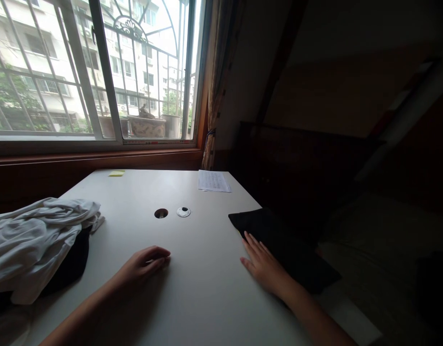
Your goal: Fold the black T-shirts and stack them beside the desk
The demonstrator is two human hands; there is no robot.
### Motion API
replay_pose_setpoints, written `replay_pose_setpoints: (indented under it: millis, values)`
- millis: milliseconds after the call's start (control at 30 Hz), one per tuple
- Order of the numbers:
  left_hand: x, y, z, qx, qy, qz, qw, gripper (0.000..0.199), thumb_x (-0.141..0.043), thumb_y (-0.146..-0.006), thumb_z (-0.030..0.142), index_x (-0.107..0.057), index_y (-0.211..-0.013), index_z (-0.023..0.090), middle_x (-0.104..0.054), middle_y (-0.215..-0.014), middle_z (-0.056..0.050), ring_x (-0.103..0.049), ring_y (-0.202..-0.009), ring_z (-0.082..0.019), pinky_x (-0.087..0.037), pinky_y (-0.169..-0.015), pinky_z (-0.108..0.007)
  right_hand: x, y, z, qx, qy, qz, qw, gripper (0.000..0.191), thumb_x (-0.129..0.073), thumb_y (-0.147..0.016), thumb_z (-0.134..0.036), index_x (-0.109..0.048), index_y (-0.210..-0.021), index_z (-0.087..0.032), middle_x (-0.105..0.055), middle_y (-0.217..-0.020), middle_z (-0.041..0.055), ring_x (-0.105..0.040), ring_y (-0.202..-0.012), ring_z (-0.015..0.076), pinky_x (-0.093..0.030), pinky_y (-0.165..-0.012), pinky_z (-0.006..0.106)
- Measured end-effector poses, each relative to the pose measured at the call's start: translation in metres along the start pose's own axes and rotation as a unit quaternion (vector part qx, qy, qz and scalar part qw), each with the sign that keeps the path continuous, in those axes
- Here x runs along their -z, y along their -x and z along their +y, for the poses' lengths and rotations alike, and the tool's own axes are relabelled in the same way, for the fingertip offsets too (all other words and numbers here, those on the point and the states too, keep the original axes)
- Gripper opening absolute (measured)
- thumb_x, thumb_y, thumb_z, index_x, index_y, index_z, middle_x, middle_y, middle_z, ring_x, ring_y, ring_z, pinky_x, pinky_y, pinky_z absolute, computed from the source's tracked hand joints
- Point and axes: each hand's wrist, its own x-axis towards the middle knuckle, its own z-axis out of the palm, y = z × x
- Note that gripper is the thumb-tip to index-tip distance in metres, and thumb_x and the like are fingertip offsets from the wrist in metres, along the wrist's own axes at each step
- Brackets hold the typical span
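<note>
My right hand (262, 265) lies flat with its fingers stretched out, pressing on the near edge of a folded black cloth (289, 245), probably a garment, at the table's right side. A thin yellowish edge shows under the cloth beside my fingertips. Over the middle of the white table (196, 288), my left hand (146, 262) is loosely curled, thumb and fingertips close together, with nothing visible in it. To its left, a rumpled heap of white-grey cloth (37, 240) lies with a black cloth (72, 262) partly beneath it.
A round cable hole (161, 213) and its white cover (183, 212) are in the tabletop. Printed papers (214, 181) lie at the far right corner, a yellow sticky-note pad (116, 173) at the far left. Beyond stand a barred window (145, 72) and a tied curtain (212, 120).
</note>
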Motion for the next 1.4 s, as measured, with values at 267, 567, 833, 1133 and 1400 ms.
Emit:
replay_pose_setpoints:
  millis: [267,567,833,1133,1400]
  values:
    - [-0.005,0.002,0.003,0.007,-0.013,0.03,0.999,0.041,-0.056,-0.089,0.055,-0.073,-0.107,0.022,-0.075,-0.109,-0.008,-0.07,-0.102,-0.027,-0.056,-0.089,-0.035,-0.008,0.031,-0.018,0.021,0.04,0.052,0.998,0.068,-0.027,-0.103,-0.058,-0.041,-0.154,-0.015,-0.025,-0.164,0.0112,-0.022,-0.153,0.0288,-0.023,-0.123,0.051]
    - [-0.006,0.004,0.013,0.005,-0.042,0.035,0.998,0.04,-0.056,-0.088,0.056,-0.074,-0.104,0.024,-0.076,-0.108,-0.005,-0.07,-0.1,-0.027,-0.055,-0.088,-0.034,0.0,0.032,-0.023,0.061,-0.039,0.018,0.997,0.068,-0.032,-0.102,-0.06,-0.033,-0.157,-0.019,-0.024,-0.165,0.0086,-0.018,-0.154,0.0294,-0.016,-0.125,0.054]
    - [0.0,0.004,0.01,-0.002,-0.04,0.001,0.999,0.037,-0.056,-0.092,0.051,-0.074,-0.109,0.024,-0.075,-0.112,-0.006,-0.069,-0.105,-0.027,-0.055,-0.093,-0.034,0.039,-0.015,-0.008,0.056,-0.169,0.093,0.98,0.06,-0.03,-0.104,-0.053,-0.041,-0.154,-0.02,-0.034,-0.162,0.0069,-0.03,-0.15,0.0203,-0.026,-0.124,0.04]
    - [-0.001,0.003,0.012,0.009,-0.039,0.002,0.999,0.04,-0.056,-0.09,0.055,-0.074,-0.109,0.024,-0.075,-0.112,-0.006,-0.069,-0.105,-0.028,-0.055,-0.093,-0.036,0.024,-0.089,0.015,-0.052,-0.057,-0.008,0.997,0.072,-0.025,-0.102,-0.059,-0.027,-0.159,-0.015,-0.017,-0.168,0.0088,-0.011,-0.155,0.0229,-0.009,-0.125,0.043]
    - [-0.004,0.003,0.014,0.02,-0.02,0.018,0.999,0.042,-0.056,-0.089,0.058,-0.074,-0.106,0.024,-0.075,-0.11,-0.006,-0.069,-0.103,-0.027,-0.056,-0.09,-0.034,0.007,-0.099,0.012,-0.061,-0.045,-0.024,0.997,0.069,-0.023,-0.102,-0.056,-0.022,-0.161,-0.021,-0.013,-0.169,0.0047,-0.007,-0.156,0.0236,0.001,-0.124,0.046]
